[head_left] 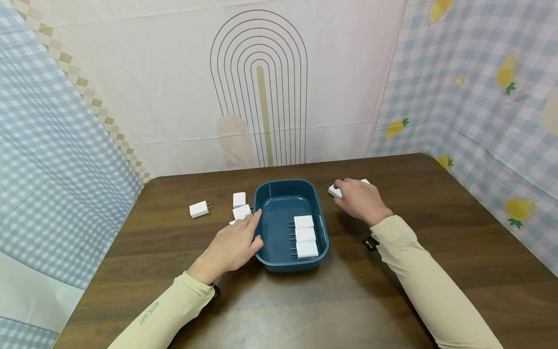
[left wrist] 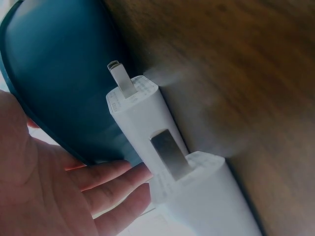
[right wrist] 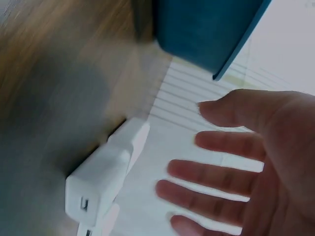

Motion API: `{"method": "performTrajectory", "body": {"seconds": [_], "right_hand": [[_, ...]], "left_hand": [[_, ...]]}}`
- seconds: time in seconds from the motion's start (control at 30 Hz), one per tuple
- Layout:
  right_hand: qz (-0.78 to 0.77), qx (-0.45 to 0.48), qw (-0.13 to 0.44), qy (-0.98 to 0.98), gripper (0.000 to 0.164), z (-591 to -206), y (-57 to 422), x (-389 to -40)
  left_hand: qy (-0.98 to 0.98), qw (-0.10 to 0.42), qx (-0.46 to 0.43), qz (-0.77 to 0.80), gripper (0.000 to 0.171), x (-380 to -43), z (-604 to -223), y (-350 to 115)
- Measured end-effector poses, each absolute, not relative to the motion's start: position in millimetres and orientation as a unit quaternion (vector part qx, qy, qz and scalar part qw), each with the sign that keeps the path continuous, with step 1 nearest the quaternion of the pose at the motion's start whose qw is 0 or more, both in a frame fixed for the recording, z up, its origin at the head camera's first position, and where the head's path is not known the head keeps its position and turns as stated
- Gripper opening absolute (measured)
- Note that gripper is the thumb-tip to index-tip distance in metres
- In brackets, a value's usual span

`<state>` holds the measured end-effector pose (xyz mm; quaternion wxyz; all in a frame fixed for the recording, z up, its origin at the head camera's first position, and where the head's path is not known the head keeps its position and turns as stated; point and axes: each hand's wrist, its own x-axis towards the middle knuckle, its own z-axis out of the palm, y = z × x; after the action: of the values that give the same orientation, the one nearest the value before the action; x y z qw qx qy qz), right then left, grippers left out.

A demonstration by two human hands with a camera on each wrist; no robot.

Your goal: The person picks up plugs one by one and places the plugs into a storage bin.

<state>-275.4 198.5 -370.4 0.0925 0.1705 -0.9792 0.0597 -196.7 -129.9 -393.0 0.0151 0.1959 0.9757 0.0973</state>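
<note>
Three white plugs (head_left: pixel 305 235) lie in a row along the right inside of my blue tub (head_left: pixel 287 267), prongs pointing left. To its left, one plug (head_left: pixel 198 209) lies apart from several plugs (head_left: pixel 239 199) beside the tub; other plugs (head_left: pixel 334 192) lie by my right fingers (right wrist: pixel 211 177).

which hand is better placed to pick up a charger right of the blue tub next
The right hand, I think: it is at those chargers, fingers apart, while the left hand is across the blue tub, at its left rim.

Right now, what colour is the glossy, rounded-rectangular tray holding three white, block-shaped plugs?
The tray is dark teal blue, best seen in the head view.
</note>
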Motion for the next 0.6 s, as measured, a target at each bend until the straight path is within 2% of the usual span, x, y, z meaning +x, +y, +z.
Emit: {"method": "performTrajectory", "body": {"seconds": [0.33, 0.6], "right_hand": [[0.043, 0.124, 0.023, -0.991, 0.036, -378.0, 212.5, -284.0], [0.044, 0.121, 0.02, -0.991, 0.024, -380.7, 216.5, -284.7]], "left_hand": [[0.976, 0.017, 0.193, 0.099, 0.068, -196.3, -393.8, -130.4], [0.976, 0.014, 0.195, 0.1, 0.068, -196.8, -393.5, -130.2]]}}
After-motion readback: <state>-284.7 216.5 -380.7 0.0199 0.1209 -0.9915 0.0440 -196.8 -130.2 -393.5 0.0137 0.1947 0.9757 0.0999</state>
